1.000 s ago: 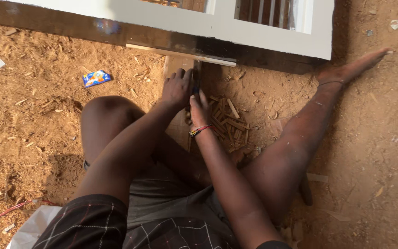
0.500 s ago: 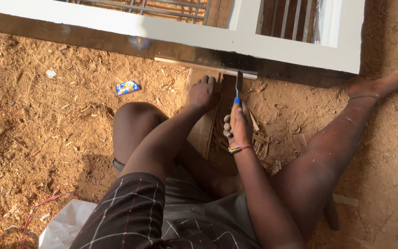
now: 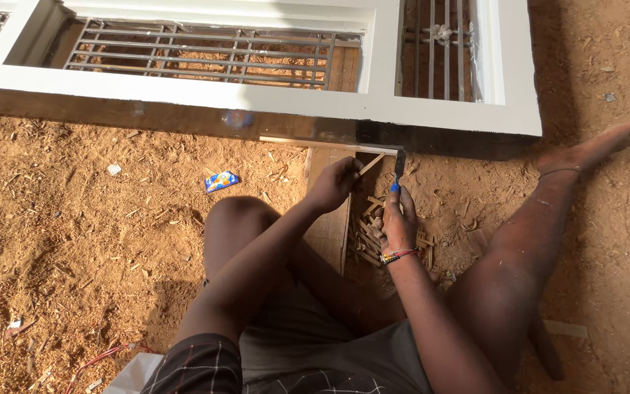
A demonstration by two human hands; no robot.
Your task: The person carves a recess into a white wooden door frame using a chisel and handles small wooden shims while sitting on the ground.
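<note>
Chisel work at the near edge of a white window frame.

The right hand (image 3: 399,222) closes its grip on a blue-handled chisel (image 3: 398,169), blade up against the frame's dark edge (image 3: 432,138). Left of it, the left hand (image 3: 335,184) pinches a thin wood sliver (image 3: 370,164). This looks like paring the edge; a steady push seems called for. Offcuts (image 3: 364,237) litter the sandy ground (image 3: 74,219).
</note>
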